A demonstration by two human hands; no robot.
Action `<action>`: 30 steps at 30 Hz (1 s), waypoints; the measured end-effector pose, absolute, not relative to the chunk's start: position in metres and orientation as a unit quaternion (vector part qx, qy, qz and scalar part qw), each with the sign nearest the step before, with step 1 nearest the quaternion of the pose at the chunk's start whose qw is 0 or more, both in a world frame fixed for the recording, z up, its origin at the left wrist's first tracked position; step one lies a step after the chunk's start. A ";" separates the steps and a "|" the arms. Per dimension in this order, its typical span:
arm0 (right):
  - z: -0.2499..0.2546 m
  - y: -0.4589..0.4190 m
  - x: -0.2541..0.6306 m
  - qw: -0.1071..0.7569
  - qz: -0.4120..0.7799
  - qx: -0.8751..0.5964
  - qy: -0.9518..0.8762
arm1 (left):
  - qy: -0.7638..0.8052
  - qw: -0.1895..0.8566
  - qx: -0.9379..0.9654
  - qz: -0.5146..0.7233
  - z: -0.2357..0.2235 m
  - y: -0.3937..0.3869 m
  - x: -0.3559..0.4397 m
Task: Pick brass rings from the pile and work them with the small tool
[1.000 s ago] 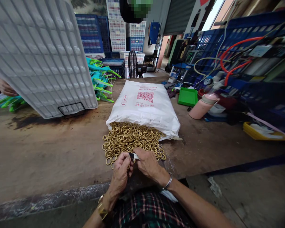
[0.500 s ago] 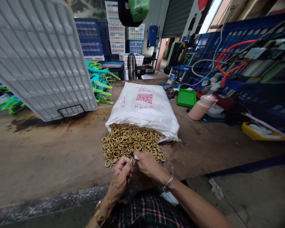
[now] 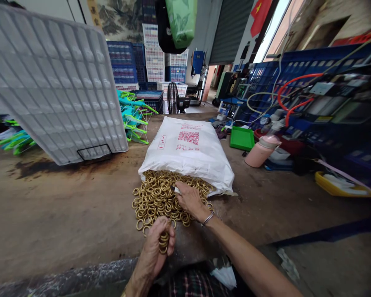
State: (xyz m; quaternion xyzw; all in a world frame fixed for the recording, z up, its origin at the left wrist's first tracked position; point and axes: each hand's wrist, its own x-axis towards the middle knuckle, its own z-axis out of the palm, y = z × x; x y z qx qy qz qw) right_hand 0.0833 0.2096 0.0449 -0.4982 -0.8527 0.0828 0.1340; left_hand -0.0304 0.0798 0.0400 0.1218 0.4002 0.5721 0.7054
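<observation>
Several gold-coloured rings (image 3: pixel 163 244) sit in the curled fingers of the left hand (image 3: pixel 154 244), at the near side of the brown desk (image 3: pixel 64 214), just beyond a dark plaid garment (image 3: pixel 188 284). Farther on, the right hand (image 3: pixel 190 201), with a silver bracelet (image 3: pixel 207 218) at its wrist, grips a small black-and-white item (image 3: pixel 176 190), too small to identify. This hand is over the pile of rings (image 3: pixel 156 202), which spreads across the desk from the mouth of a white woven sack (image 3: pixel 188 160). The sack lies behind the pile, printed in red with a square code and characters.

To the right are a yellow tray (image 3: pixel 323 183) with white things in it, a pink bottle (image 3: pixel 259 153) and, near the sack, a green tray (image 3: pixel 241 139). On the left, a grey ribbed plastic panel (image 3: pixel 62 95) leans upright, with turquoise and lime-green plastic pieces (image 3: pixel 132 119) showing beyond it. Past the desk come a black fan (image 3: pixel 173 98), stacked blue and white crates (image 3: pixel 154 64), a hanging green bag (image 3: pixel 182 24) and a roller shutter (image 3: pixel 230 33).
</observation>
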 end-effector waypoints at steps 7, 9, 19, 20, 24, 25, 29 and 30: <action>0.038 0.216 0.079 0.092 0.075 -0.515 -0.849 | 0.337 0.747 0.050 0.571 0.034 0.082 -0.033; 0.038 0.216 0.082 0.122 0.104 -0.517 -0.841 | 0.333 0.746 0.028 0.576 0.032 0.084 -0.033; 0.040 0.174 0.090 0.344 0.547 -0.441 -0.622 | 0.391 0.675 0.077 0.621 0.031 0.091 -0.031; 0.039 0.170 0.090 0.350 0.561 -0.437 -0.610 | 0.404 0.660 0.093 0.627 0.032 0.090 -0.030; 0.033 0.156 0.085 0.350 0.608 -0.424 -0.573 | 0.453 0.608 0.150 0.634 0.034 0.087 -0.023; 0.033 0.154 0.083 0.347 0.621 -0.417 -0.566 | 0.465 0.597 0.163 0.633 0.034 0.087 -0.022; 0.035 0.149 0.081 0.326 0.640 -0.393 -0.575 | 0.505 0.561 0.202 0.624 0.030 0.086 -0.023; 0.036 0.149 0.082 0.321 0.633 -0.394 -0.584 | 0.515 0.553 0.212 0.620 0.028 0.086 -0.024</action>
